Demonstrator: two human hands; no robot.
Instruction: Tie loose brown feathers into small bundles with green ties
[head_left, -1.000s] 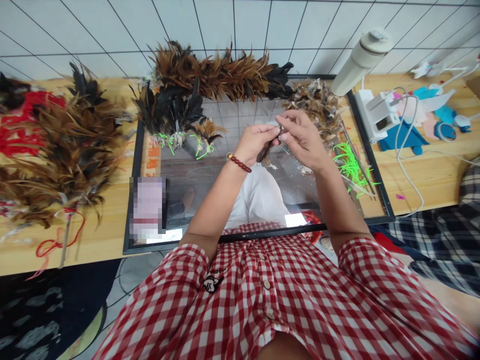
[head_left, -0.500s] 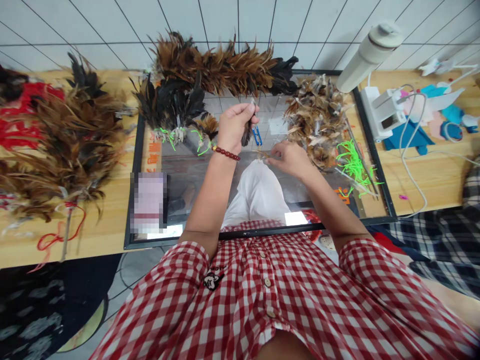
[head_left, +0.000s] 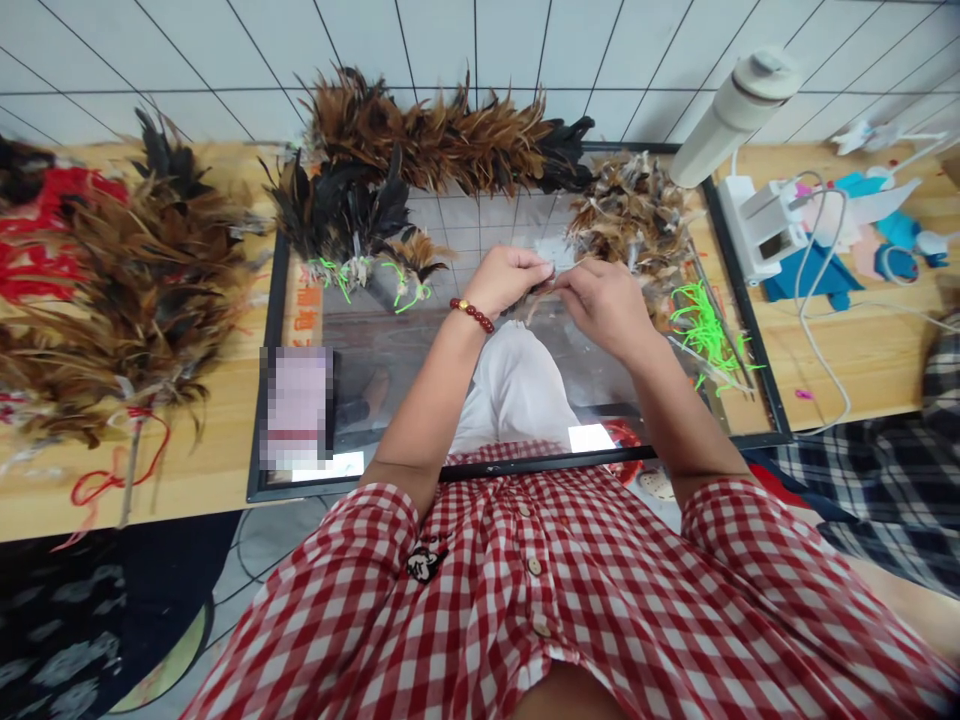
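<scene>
My left hand (head_left: 510, 280), with a beaded bracelet at its wrist, is closed in a pinch on a small feather bunch (head_left: 534, 298), mostly hidden under the fingers. My right hand (head_left: 606, 308) is pinched close beside it, fingertips almost touching the left ones, and holds a thin brown feather. Both hands are above the glass panel (head_left: 420, 350) with its black frame. Right of them lies a loose heap of brown feathers (head_left: 637, 215). Beyond my left hand are dark feather bunches (head_left: 345, 215) and a small brown tuft (head_left: 416, 255) with green ties.
A long feather garland (head_left: 442, 130) lies along the back. Green strings (head_left: 705, 325), a bottle (head_left: 739, 115) and a power strip (head_left: 750, 230) stand or lie right. A feather piece on a stick (head_left: 135, 450) lies left, near a blurred-out flat object (head_left: 300, 405). Another person's plaid clothing (head_left: 862, 490) shows right.
My left hand has moved right and nearer to me, and my right hand slightly right and away from me, so they now meet. The blue thread snips that hung at my left hand no longer show.
</scene>
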